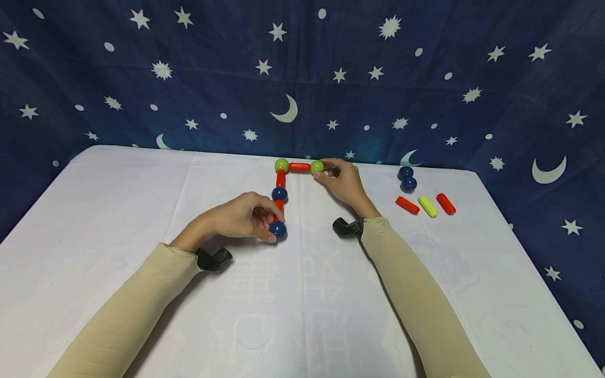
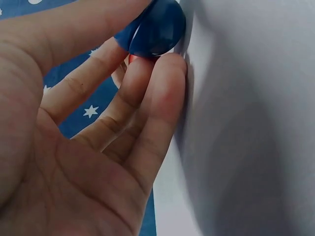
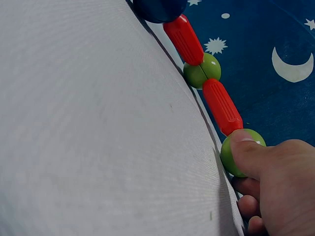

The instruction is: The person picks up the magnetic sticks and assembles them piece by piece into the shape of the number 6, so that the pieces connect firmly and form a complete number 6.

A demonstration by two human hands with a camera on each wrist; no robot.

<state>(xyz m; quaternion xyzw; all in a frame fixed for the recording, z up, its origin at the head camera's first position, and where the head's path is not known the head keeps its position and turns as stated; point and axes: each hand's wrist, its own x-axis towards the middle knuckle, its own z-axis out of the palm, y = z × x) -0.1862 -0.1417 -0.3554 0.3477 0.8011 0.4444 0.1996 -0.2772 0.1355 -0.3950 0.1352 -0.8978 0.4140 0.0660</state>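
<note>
Red rods and balls are joined in an L-shaped chain at the middle of the table. Its upright leg runs from a green ball point(image 1: 281, 165) at the corner, through a red rod point(image 1: 281, 178), a blue ball point(image 1: 280, 194) and another red rod, to a blue end ball point(image 1: 279, 231). My left hand point(image 1: 243, 215) grips this near end, thumb against the end ball point(image 2: 160, 29) and fingers by the rod. Along the back edge, a red rod point(image 1: 300, 167) links the corner to a second green ball point(image 3: 243, 152). My right hand point(image 1: 345, 181) pinches that ball.
Two loose blue balls point(image 1: 408, 184) sit together at the right. In front of them lie a red rod point(image 1: 407, 205), a yellow-green rod point(image 1: 427, 206) and another red rod point(image 1: 446, 203). A starry blue cloth point(image 1: 302, 79) hangs behind the white-covered table point(image 1: 302, 304).
</note>
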